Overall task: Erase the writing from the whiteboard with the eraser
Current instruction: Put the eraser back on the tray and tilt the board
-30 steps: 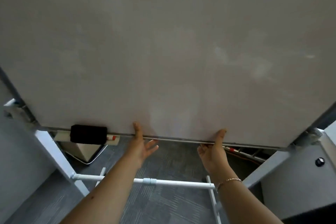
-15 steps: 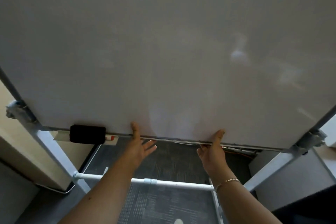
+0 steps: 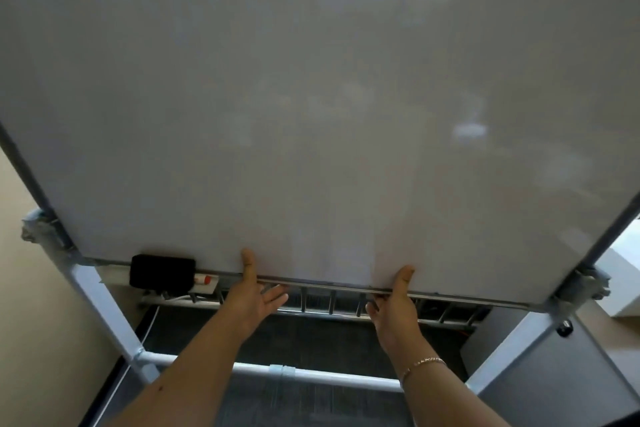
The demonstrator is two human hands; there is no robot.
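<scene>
Whiteboard (image 3: 311, 114) tilted up; left hand (image 3: 249, 303), right hand (image 3: 396, 314) seemingly hold it.

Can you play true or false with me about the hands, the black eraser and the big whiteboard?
1. The left hand holds the eraser. False: the eraser sits on the tray, left of both hands.
2. Both thumbs touch the whiteboard near its bottom edge. True.
3. The right hand has a bracelet on its wrist. True.
4. Big writing fills the whiteboard. False: no writing shows, only faint reflections.
</scene>
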